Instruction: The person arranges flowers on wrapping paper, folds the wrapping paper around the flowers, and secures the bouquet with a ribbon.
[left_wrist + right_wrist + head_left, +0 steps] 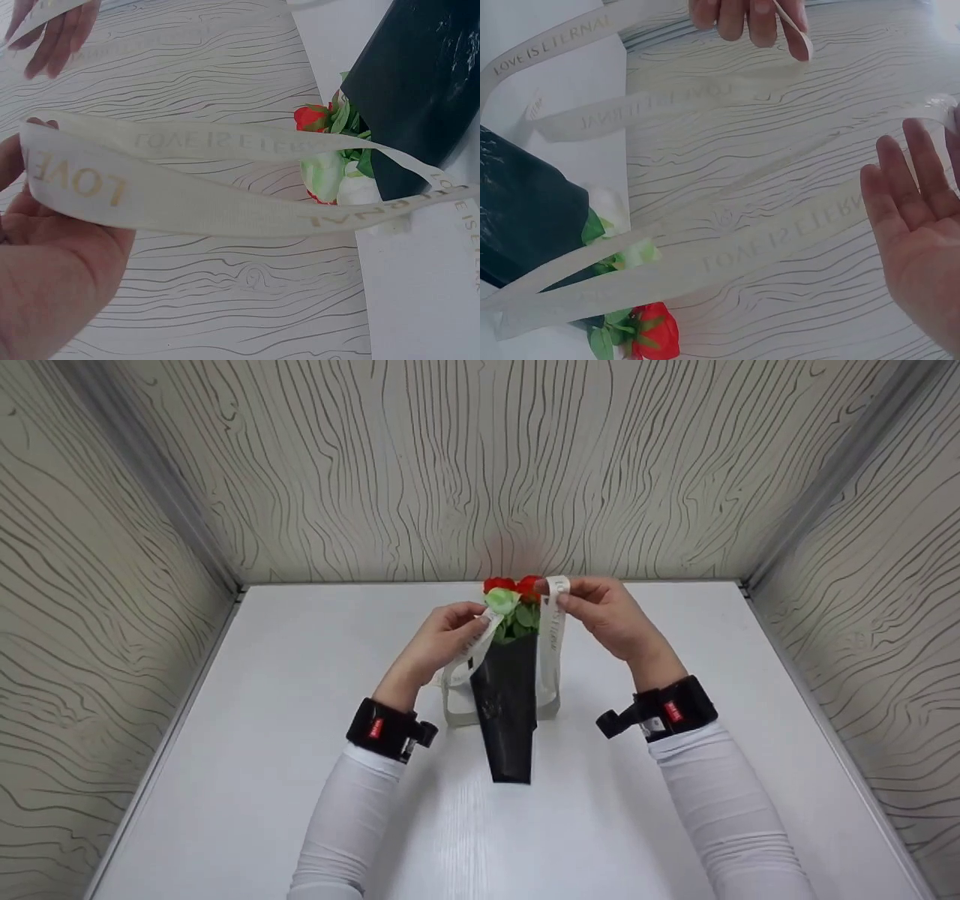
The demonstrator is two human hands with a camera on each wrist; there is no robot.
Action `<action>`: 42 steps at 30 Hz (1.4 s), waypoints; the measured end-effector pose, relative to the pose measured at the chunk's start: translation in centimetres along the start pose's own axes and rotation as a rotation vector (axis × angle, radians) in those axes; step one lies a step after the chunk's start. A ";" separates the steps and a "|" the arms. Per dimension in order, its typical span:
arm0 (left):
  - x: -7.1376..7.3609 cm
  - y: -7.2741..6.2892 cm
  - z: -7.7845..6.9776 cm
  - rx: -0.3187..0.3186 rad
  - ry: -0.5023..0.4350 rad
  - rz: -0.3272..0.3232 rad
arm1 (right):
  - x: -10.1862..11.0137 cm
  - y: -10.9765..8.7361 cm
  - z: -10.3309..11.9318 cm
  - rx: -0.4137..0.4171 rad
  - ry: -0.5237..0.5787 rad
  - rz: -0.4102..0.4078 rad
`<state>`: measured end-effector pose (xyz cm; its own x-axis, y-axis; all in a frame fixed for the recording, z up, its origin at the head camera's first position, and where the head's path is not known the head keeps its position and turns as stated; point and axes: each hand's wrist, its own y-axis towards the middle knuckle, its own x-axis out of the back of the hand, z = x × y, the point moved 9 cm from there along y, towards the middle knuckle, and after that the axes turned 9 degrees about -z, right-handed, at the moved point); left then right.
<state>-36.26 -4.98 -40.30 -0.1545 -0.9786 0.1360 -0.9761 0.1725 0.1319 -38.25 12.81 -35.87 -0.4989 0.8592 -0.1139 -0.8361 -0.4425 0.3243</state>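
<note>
A bouquet in a black wrapper (506,697) stands out in the middle of the white table, its narrow end toward me. Red roses (499,584) and a pale green rose (501,601) with green leaves show at its far end. A cream ribbon (172,199) printed with "LOVE IS ETERNAL" runs by the wrapper on both sides. My left hand (442,639) pinches a loop of it left of the flowers. On the right, my right hand (611,616) pinches another ribbon loop (727,262) between thumb and fingers, raised beside the red roses.
The white table (300,682) reaches back to a wood-grain patterned wall (420,472), with similar panels on both sides. Black camera straps (386,729) circle both wrists. Ribbon also curves low beside the wrapper.
</note>
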 end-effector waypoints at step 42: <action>-0.7 -0.4 1.5 -0.092 0.228 -0.055 | -0.7 0.5 -2.7 -0.135 -0.937 0.000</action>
<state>-35.99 -4.52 -41.88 -0.0526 -0.9378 0.3431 -0.9626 0.1391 0.2324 -38.94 11.34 -38.18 -0.1616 0.6900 0.7055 -0.8845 -0.4184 0.2065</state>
